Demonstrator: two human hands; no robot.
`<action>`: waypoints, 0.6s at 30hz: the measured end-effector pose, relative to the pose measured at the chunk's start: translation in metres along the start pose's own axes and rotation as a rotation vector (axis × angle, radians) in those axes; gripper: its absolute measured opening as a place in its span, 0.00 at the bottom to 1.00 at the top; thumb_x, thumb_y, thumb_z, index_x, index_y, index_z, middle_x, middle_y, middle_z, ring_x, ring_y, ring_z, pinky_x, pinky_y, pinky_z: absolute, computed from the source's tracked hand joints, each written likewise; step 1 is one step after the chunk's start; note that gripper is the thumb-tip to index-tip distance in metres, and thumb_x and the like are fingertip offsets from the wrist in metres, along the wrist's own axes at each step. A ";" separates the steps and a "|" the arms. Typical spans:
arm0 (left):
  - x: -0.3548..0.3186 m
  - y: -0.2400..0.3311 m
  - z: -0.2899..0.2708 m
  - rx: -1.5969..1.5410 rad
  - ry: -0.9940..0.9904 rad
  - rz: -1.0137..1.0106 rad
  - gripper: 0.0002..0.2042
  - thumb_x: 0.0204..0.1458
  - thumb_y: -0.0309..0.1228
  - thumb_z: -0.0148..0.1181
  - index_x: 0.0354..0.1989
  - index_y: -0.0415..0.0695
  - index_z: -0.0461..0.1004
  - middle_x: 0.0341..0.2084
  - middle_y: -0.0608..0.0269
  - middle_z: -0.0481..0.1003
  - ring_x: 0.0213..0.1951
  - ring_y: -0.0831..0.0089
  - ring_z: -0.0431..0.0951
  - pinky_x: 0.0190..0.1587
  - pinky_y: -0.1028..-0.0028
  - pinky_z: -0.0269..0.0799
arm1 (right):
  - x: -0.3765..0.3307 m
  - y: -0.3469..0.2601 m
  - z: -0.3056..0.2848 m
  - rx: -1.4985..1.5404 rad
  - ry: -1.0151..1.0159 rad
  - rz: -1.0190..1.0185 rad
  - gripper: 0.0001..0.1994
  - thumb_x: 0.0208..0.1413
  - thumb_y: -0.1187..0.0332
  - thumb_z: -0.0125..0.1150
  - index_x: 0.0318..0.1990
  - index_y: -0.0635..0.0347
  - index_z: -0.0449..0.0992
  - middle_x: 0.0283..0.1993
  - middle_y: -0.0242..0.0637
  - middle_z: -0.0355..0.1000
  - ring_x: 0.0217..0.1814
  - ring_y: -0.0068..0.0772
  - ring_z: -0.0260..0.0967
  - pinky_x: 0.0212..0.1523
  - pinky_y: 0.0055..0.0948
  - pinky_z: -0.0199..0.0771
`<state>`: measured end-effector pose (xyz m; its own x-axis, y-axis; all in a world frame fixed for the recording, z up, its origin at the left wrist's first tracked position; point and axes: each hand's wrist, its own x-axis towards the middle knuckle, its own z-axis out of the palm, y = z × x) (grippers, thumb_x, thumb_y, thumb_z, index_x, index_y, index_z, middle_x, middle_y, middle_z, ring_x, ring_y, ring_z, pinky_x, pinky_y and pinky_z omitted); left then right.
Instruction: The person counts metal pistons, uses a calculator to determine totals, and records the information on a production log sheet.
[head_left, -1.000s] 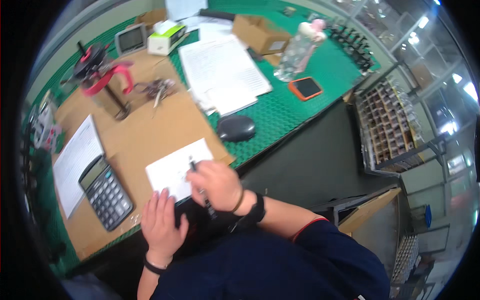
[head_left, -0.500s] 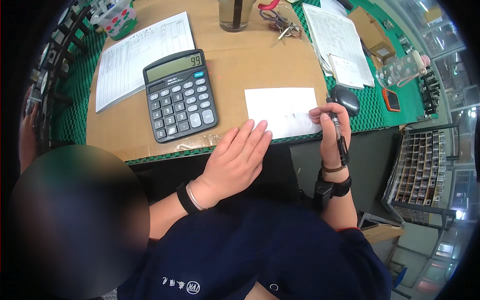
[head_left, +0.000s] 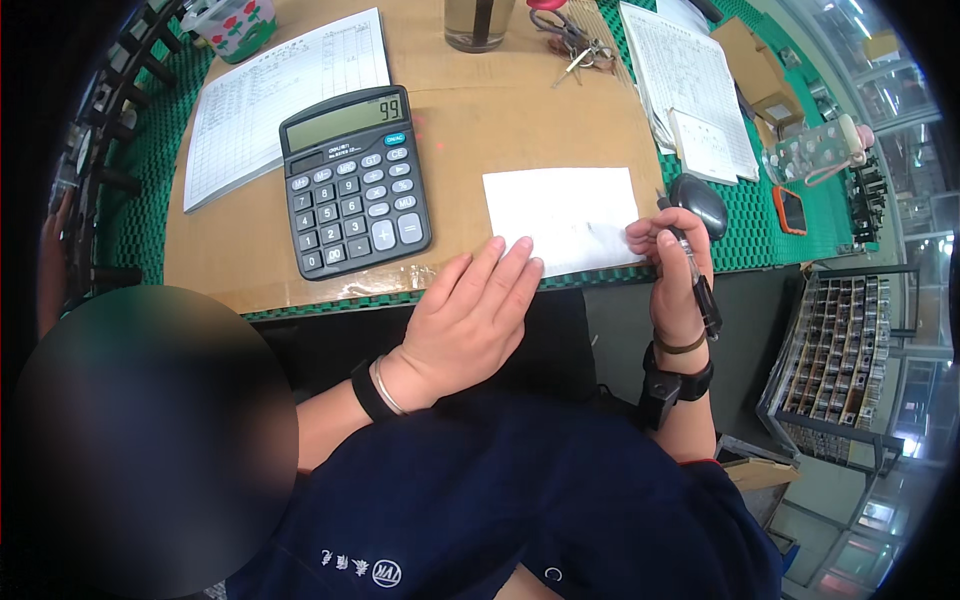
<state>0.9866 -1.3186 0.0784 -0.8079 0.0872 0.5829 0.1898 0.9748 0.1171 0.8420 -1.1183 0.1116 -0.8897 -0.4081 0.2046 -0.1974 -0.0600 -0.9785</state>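
A small white sheet of paper (head_left: pixel 560 210) lies at the near edge of the cardboard-covered table. My left hand (head_left: pixel 470 315) rests flat with its fingertips on the paper's lower left corner, fingers stretched out. At the sheet's right side, my right hand (head_left: pixel 682 275) is curled around a dark pen (head_left: pixel 702 290), whose clip end points down toward my wrist. Left of the paper sits a black calculator (head_left: pixel 355 185), its lower keys toward me. It partly covers a stack of printed forms (head_left: pixel 250 110).
Close beyond my right hand is a black computer mouse (head_left: pixel 698 207). Farther right lie more papers (head_left: pixel 690 90), an orange-edged phone (head_left: pixel 790 210) and a clear bottle (head_left: pixel 815 155). Keys (head_left: pixel 582 55) and a drink cup (head_left: pixel 474 25) stand at the back. A rack (head_left: pixel 835 350) is at right.
My right hand, still holding the pen, has shifted slightly right relative to the paper. My left hand stays in place on the sheet. The whole view has tilted a little.
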 end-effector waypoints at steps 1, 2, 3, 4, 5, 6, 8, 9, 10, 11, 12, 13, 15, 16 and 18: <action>0.000 0.000 0.001 0.001 -0.001 0.001 0.23 0.47 0.30 0.62 0.56 0.45 0.75 0.60 0.62 0.73 0.60 0.64 0.72 0.60 0.65 0.64 | 0.000 0.000 -0.001 0.019 -0.009 0.005 0.09 0.66 0.73 0.49 0.51 0.63 0.69 0.43 0.41 0.77 0.45 0.25 0.72 0.50 0.27 0.72; 0.000 0.000 0.001 0.002 0.006 0.003 0.23 0.47 0.30 0.62 0.55 0.45 0.75 0.59 0.62 0.73 0.60 0.64 0.72 0.60 0.65 0.64 | 0.000 0.000 -0.003 0.021 -0.008 0.005 0.09 0.66 0.73 0.49 0.51 0.63 0.69 0.43 0.41 0.77 0.45 0.25 0.72 0.50 0.27 0.72; 0.000 0.000 0.002 0.002 0.012 0.004 0.23 0.47 0.30 0.62 0.55 0.45 0.76 0.59 0.62 0.73 0.59 0.64 0.72 0.60 0.65 0.64 | 0.000 0.001 -0.004 0.029 -0.020 -0.001 0.09 0.66 0.73 0.49 0.51 0.63 0.69 0.43 0.41 0.77 0.45 0.25 0.72 0.50 0.27 0.72; 0.001 0.000 0.003 0.004 0.012 0.006 0.23 0.47 0.30 0.62 0.55 0.45 0.76 0.59 0.62 0.73 0.59 0.64 0.72 0.60 0.65 0.64 | 0.000 0.001 -0.005 0.038 -0.031 -0.007 0.09 0.66 0.73 0.49 0.51 0.63 0.69 0.43 0.41 0.77 0.45 0.25 0.72 0.51 0.27 0.72; 0.001 0.000 0.005 0.013 0.021 0.008 0.23 0.46 0.30 0.63 0.55 0.45 0.76 0.59 0.63 0.74 0.59 0.64 0.72 0.60 0.65 0.64 | 0.000 0.001 -0.005 0.040 -0.031 -0.008 0.09 0.66 0.73 0.49 0.51 0.63 0.69 0.43 0.41 0.77 0.45 0.25 0.72 0.51 0.27 0.72; 0.001 0.001 0.005 0.021 0.031 0.011 0.23 0.46 0.30 0.63 0.55 0.46 0.76 0.58 0.63 0.74 0.59 0.64 0.72 0.60 0.65 0.64 | -0.001 0.001 -0.006 0.044 -0.033 -0.005 0.09 0.66 0.73 0.49 0.51 0.63 0.69 0.43 0.41 0.77 0.45 0.25 0.72 0.51 0.28 0.72; 0.001 0.001 0.004 0.025 0.024 0.008 0.23 0.45 0.30 0.63 0.55 0.46 0.76 0.58 0.63 0.74 0.59 0.64 0.72 0.60 0.65 0.64 | 0.000 0.000 -0.005 0.051 -0.037 -0.003 0.09 0.66 0.73 0.49 0.51 0.63 0.69 0.43 0.41 0.77 0.45 0.25 0.72 0.51 0.28 0.72; 0.001 0.001 0.003 0.025 0.017 0.004 0.24 0.45 0.30 0.63 0.55 0.46 0.76 0.58 0.63 0.74 0.59 0.64 0.72 0.60 0.65 0.64 | 0.000 0.000 -0.004 0.028 -0.046 -0.013 0.09 0.66 0.72 0.49 0.50 0.63 0.69 0.43 0.41 0.77 0.45 0.25 0.72 0.50 0.28 0.72; 0.001 0.000 0.003 0.026 0.018 0.005 0.24 0.45 0.30 0.63 0.55 0.46 0.76 0.58 0.63 0.74 0.59 0.64 0.72 0.60 0.65 0.64 | -0.001 -0.001 -0.003 0.004 -0.053 -0.024 0.09 0.67 0.71 0.48 0.50 0.63 0.69 0.43 0.41 0.77 0.45 0.25 0.72 0.50 0.28 0.73; 0.001 0.000 0.004 0.027 0.016 0.005 0.24 0.45 0.30 0.63 0.55 0.46 0.75 0.58 0.63 0.74 0.59 0.63 0.72 0.60 0.65 0.64 | 0.000 0.000 -0.004 0.005 -0.052 -0.025 0.09 0.67 0.71 0.48 0.50 0.63 0.69 0.43 0.41 0.77 0.45 0.25 0.72 0.50 0.28 0.73; 0.001 0.000 0.004 0.027 0.013 0.005 0.24 0.45 0.31 0.63 0.55 0.46 0.75 0.59 0.63 0.74 0.59 0.63 0.72 0.60 0.65 0.64 | 0.000 0.000 -0.005 0.020 -0.058 -0.020 0.11 0.68 0.68 0.47 0.51 0.64 0.70 0.43 0.41 0.76 0.45 0.25 0.72 0.50 0.27 0.72; 0.000 0.000 0.004 0.029 0.013 0.004 0.24 0.45 0.31 0.63 0.55 0.46 0.75 0.59 0.63 0.74 0.59 0.63 0.72 0.60 0.65 0.64 | 0.001 0.001 -0.005 0.036 -0.067 -0.015 0.13 0.69 0.65 0.45 0.52 0.65 0.71 0.43 0.41 0.76 0.44 0.25 0.72 0.50 0.27 0.72; 0.000 -0.001 0.004 0.029 0.006 0.005 0.25 0.45 0.31 0.63 0.56 0.46 0.75 0.58 0.62 0.74 0.59 0.63 0.72 0.60 0.65 0.64 | 0.004 -0.003 -0.009 0.079 -0.092 -0.025 0.16 0.70 0.63 0.44 0.53 0.66 0.71 0.43 0.42 0.76 0.44 0.26 0.72 0.50 0.27 0.72; -0.001 -0.001 0.004 0.030 0.005 0.001 0.25 0.45 0.31 0.63 0.56 0.46 0.75 0.58 0.62 0.74 0.59 0.63 0.72 0.60 0.65 0.64 | 0.005 -0.006 -0.010 0.120 -0.116 -0.034 0.19 0.70 0.61 0.43 0.55 0.68 0.71 0.44 0.42 0.76 0.44 0.26 0.71 0.50 0.27 0.72; -0.001 -0.001 0.005 0.038 0.018 0.017 0.24 0.45 0.32 0.63 0.55 0.45 0.75 0.58 0.62 0.74 0.59 0.63 0.72 0.60 0.64 0.64 | 0.016 -0.018 -0.005 0.030 -0.100 -0.075 0.20 0.70 0.60 0.44 0.56 0.69 0.71 0.44 0.43 0.75 0.43 0.26 0.71 0.49 0.27 0.72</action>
<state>0.9843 -1.3190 0.0733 -0.7941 0.1007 0.5993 0.1822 0.9803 0.0767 0.8292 -1.1195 0.1323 -0.8270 -0.4903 0.2752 -0.2482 -0.1210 -0.9611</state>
